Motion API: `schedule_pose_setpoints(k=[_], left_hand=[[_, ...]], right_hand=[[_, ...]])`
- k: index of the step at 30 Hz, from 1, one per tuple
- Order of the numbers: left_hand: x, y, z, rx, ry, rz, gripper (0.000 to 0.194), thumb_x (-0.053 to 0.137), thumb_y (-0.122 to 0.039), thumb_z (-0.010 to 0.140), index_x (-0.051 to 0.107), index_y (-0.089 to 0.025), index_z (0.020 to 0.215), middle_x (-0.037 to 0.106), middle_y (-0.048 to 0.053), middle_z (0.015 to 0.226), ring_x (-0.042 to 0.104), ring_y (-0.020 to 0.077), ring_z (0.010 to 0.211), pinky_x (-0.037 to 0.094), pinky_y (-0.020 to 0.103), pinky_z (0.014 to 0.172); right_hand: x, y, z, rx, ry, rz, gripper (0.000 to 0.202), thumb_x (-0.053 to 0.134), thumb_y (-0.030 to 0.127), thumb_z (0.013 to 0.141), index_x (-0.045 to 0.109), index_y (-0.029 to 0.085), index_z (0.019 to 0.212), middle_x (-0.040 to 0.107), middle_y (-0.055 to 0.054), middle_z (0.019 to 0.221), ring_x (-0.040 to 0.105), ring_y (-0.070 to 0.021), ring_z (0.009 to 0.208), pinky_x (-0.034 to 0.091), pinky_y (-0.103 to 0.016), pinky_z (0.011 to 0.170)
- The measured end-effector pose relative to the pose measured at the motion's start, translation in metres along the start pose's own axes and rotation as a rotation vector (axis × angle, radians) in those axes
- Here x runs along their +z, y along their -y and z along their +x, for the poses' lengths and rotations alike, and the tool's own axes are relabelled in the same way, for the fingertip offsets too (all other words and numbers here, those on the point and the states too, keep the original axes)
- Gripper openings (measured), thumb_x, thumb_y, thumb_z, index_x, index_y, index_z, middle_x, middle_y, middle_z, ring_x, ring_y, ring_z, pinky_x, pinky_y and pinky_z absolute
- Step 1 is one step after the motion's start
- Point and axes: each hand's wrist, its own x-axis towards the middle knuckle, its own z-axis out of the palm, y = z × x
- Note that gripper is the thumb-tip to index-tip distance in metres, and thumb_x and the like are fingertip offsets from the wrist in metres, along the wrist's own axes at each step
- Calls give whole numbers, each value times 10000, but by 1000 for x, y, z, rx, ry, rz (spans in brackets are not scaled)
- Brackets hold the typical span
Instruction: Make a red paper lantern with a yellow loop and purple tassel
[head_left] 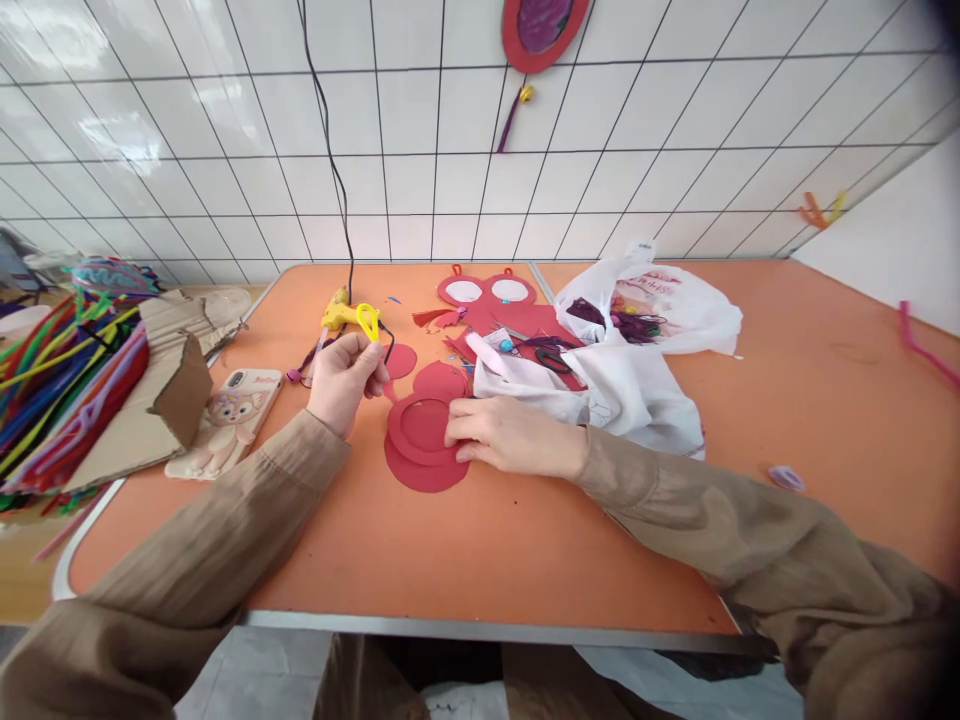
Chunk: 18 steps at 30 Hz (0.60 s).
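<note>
My left hand (346, 375) is closed in a pinch on a yellow pipe cleaner (368, 318) bent into a loop, which stands up above the fingertips. On the table in front of me, a red paper ring (405, 440) lies over a red paper disc (425, 478), set slightly off from it. The curled fingers of my right hand (499, 432) grip the ring at its right side; the thumb is hidden. Smaller red round pieces (400, 360) lie just beyond the ring. Behind my left hand is a yellow glue gun (339, 308) with a black cord.
Left are a phone (234, 415), cardboard (150, 410) and many coloured pipe cleaners (67, 390). White plastic bags (637, 390) with purple tassels (619, 322) lie to the right, near red paper frames (487, 291). A finished red ornament (531, 62) hangs on the tiled wall.
</note>
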Motion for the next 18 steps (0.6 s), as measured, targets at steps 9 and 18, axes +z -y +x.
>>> schedule_pose_setpoints(k=[9, 18], left_hand=[[1, 5, -2, 34, 8, -6, 278, 708, -356, 727, 517, -178, 631, 594, -26, 500, 487, 62, 374, 357, 187, 385], [0, 10, 0, 20, -6, 36, 270, 688, -360, 735, 512, -181, 634, 596, -27, 507, 480, 58, 370, 357, 186, 382]], right_hand=[[-29, 15, -15, 9, -28, -46, 112, 558, 127, 893, 632, 164, 818, 599, -27, 876, 511, -120, 694, 344, -270, 621], [-43, 26, -29, 108, 311, -153, 350, 675, 131, 773, 445, 164, 511, 485, 23, 550, 284, -82, 487, 198, -298, 507]])
